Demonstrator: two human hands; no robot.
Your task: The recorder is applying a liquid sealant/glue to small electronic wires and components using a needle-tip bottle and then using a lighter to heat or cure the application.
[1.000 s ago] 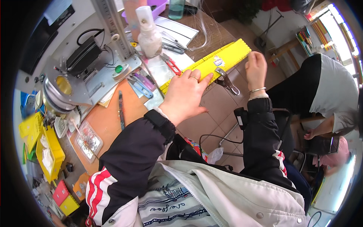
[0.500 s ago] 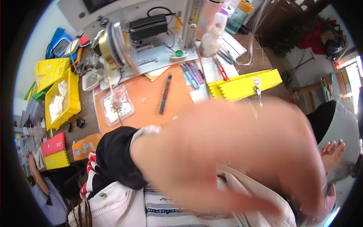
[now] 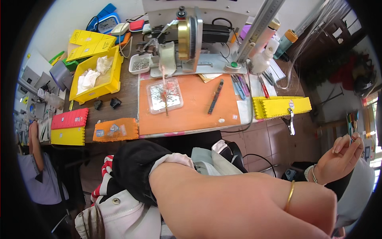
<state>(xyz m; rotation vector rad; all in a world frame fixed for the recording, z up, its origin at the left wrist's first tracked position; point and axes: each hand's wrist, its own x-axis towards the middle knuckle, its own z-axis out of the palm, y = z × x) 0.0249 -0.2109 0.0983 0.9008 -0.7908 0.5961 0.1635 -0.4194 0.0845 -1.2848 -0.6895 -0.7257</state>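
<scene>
My left hand (image 3: 230, 199) reaches from a black cuff across the lower middle, very close and large. A gold band (image 3: 291, 196) circles a finger of it, and the fingers bend downward at the right. Their tips run out of sight, so what they hold, if anything, is hidden. My right hand does not show clearly; only a sliver of skin appears below at the lower right. The wooden table's orange mat (image 3: 191, 119) lies ahead, apart from my hand. On it are a clear tray (image 3: 175, 104) of small shiny pieces and a dark pen-like stick (image 3: 216, 96).
A machine with a brass wheel (image 3: 184, 40) stands behind the mat. Left are a yellow bin (image 3: 116, 79) with white cloths and an orange board (image 3: 119, 134); right, yellow boards (image 3: 274, 108) with a metal clip. Another person's hand (image 3: 338, 159) pinches something small at the right.
My left hand has dropped lower and toward me, uncovering the mat's front edge and the floor. The view has shifted, so the table now appears further right.
</scene>
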